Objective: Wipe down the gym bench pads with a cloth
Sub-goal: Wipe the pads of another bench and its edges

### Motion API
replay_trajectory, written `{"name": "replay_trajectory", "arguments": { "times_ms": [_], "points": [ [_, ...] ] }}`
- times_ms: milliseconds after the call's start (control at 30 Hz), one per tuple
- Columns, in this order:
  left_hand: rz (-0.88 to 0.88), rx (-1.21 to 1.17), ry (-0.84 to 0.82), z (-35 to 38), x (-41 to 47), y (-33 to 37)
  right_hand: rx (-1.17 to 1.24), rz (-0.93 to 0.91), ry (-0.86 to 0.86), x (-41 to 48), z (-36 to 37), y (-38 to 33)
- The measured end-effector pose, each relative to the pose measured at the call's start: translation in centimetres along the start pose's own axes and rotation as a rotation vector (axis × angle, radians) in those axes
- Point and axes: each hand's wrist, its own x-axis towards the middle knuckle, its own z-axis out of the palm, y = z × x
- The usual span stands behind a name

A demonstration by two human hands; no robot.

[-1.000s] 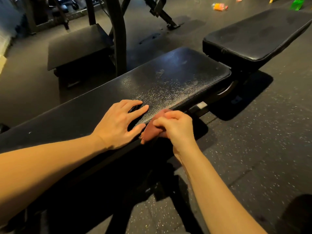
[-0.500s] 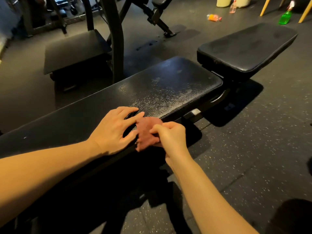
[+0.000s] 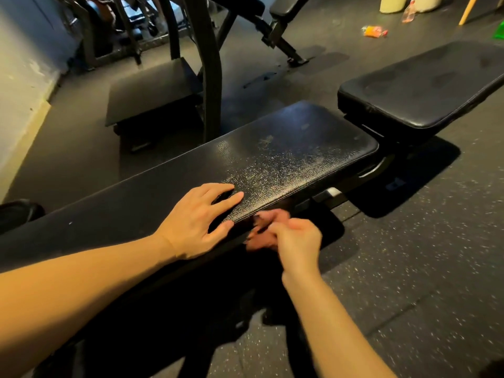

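Note:
A long black bench pad (image 3: pixel 286 159) runs across the middle, its surface speckled and shiny. My left hand (image 3: pixel 199 219) lies flat on its near edge with fingers spread. Just right of it, my right hand (image 3: pixel 294 238) grips a dark red cloth (image 3: pixel 259 241) against the pad's front side, below the top edge. Motion blur and my fingers hide most of the cloth. A second black seat pad (image 3: pixel 425 85) sits beyond, at the upper right.
A black upright post (image 3: pixel 210 77) rises behind the long pad, with a low black platform (image 3: pixel 152 94) beside it. An orange packet (image 3: pixel 375 31), a bottle (image 3: pixel 408 10) and a wooden leg (image 3: pixel 467 9) lie on the speckled rubber floor at the far right. A pale wall (image 3: pixel 19 77) stands left.
My right hand has carried the cloth off the pad's top and down onto its front side. My left hand has stayed flat on the pad. The camera has tilted up a little.

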Motion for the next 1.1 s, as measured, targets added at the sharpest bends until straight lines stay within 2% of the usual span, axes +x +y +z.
{"name": "replay_trajectory", "arguments": {
  "times_ms": [67, 133, 233, 300, 333, 400, 467, 533, 567, 667, 700, 767, 1000, 1100],
  "points": [
    [-0.008, 0.004, -0.008, -0.1, 0.0, 0.1, 0.070, -0.089, 0.113, 1.9, -1.2, -2.3],
    [-0.003, -0.007, -0.013, -0.2, -0.1, 0.1, 0.090, -0.074, 0.128, 1.3, -0.6, -3.1],
    [0.017, -0.048, -0.005, -0.2, -0.2, -0.1, -0.100, 0.082, -0.106, -2.6, 2.4, -1.4],
    [0.018, -0.063, -0.008, -0.4, -0.2, -0.1, -0.221, 0.161, -0.126, -3.9, 2.9, -1.0],
    [0.017, -0.070, -0.007, -0.4, -0.2, -0.1, -0.207, 0.191, -0.123, -3.5, 2.6, -1.3],
    [0.026, -0.090, 0.001, -0.3, -0.3, -0.1, -0.159, 0.147, -0.024, -1.7, 1.4, -2.4],
    [0.036, -0.120, 0.020, -0.2, -0.5, -0.2, -0.136, -0.014, 0.190, 0.4, 0.2, -3.6],
    [0.033, -0.148, 0.044, 0.1, -0.5, -0.3, -0.121, -0.134, 0.277, 0.4, 0.1, -4.1],
    [0.038, -0.167, 0.051, 0.2, -0.3, -0.4, -0.178, -0.155, 0.254, -0.1, 0.1, -4.2],
    [0.069, -0.190, 0.039, -1.1, 0.5, -0.9, -0.496, -0.067, 0.002, -2.0, -0.2, -3.5],
    [0.092, -0.192, 0.025, -2.1, 1.4, -1.0, -0.567, -0.059, -0.023, -2.3, -0.6, -3.9],
    [0.135, -0.269, -0.018, -4.6, 3.4, -0.7, -0.637, -0.100, -0.005, -2.9, -0.7, -6.4],
    [0.215, -0.780, -0.165, -13.5, 10.8, 1.3, -0.488, -0.149, 0.072, -6.5, 1.8, -20.6],
    [0.160, -0.900, -0.260, -17.7, 14.1, 2.4, -0.419, -0.140, 0.142, -6.8, 1.6, -27.0]
  ]
}}
